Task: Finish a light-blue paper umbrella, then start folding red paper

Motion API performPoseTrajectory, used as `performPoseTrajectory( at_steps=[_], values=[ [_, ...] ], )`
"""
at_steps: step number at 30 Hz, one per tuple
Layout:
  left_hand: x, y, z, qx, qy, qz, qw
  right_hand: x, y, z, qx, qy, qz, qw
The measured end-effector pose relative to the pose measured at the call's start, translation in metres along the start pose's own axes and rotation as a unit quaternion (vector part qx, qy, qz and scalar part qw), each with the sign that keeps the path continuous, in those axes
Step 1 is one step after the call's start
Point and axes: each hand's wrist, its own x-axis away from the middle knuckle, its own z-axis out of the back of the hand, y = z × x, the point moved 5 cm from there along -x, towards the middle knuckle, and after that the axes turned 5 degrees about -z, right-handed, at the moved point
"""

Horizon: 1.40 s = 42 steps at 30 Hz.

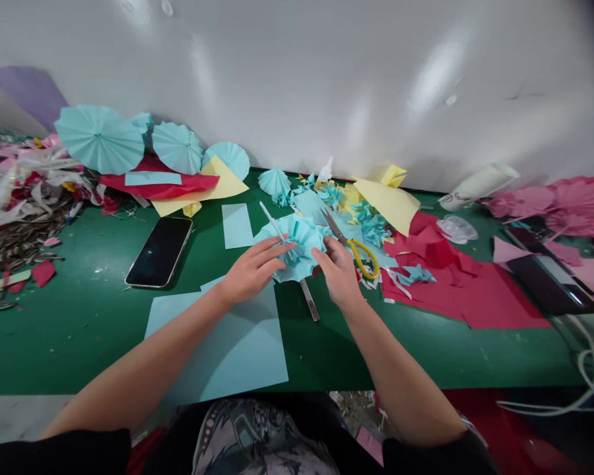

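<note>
A pleated light-blue paper rosette [301, 239] is spread between my two hands above the green table. My left hand [257, 264] has its fingers laid on the rosette's left side, by a thin white stick [271, 220]. At the right edge, my right hand [337, 270] pinches the rosette between thumb and fingers. Scissors with yellow handles [363, 258] lie just beyond the right hand. A metal strip [309, 300] pokes out below the rosette. Light-blue sheets [237, 343] lie under my left forearm.
A phone [160, 253] lies at the left, near a heap of ribbons and twisted strands [30, 211]. Finished blue rosettes [99, 140] lean on the wall. Red paper [495, 297], a second dark device [552, 284] and pink fans [579, 204] are at the right.
</note>
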Motion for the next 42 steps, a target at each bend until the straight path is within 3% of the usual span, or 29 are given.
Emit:
performPoseTrajectory(
  at_steps=[11, 14, 18, 20, 24, 28, 31, 38, 42],
  values=[
    [-0.001, -0.002, 0.01, -0.026, -0.023, -0.011, 0.999, -0.004, -0.003, 0.01, 0.07, 0.075, 0.014, 0.995],
    [0.0, -0.005, 0.017, -0.051, 0.027, 0.004, 0.998, -0.006, -0.006, 0.012, 0.087, 0.083, 0.027, 0.992],
    [0.003, -0.017, 0.026, -0.08, 0.128, 0.091, 0.984, -0.009, 0.0, 0.013, 0.092, 0.102, 0.039, 0.99],
    [0.006, -0.025, 0.026, -0.091, 0.137, 0.145, 0.976, -0.011, 0.007, 0.011, 0.099, 0.098, 0.038, 0.99],
    [0.011, -0.043, 0.013, -0.082, 0.04, 0.268, 0.959, -0.017, 0.018, 0.009, 0.135, 0.086, 0.057, 0.985],
    [0.014, -0.05, 0.002, -0.039, -0.049, 0.301, 0.952, -0.02, 0.021, 0.008, 0.134, 0.071, 0.085, 0.985],
    [0.015, -0.052, 0.002, -0.031, -0.058, 0.308, 0.949, -0.021, 0.018, 0.007, 0.133, 0.065, 0.114, 0.982],
    [0.02, -0.068, 0.017, -0.06, -0.046, 0.395, 0.916, -0.02, 0.016, 0.009, 0.18, 0.102, 0.13, 0.97],
    [0.025, -0.069, 0.02, -0.052, -0.099, 0.418, 0.901, -0.019, 0.015, 0.009, 0.193, 0.107, 0.135, 0.966]
  ],
)
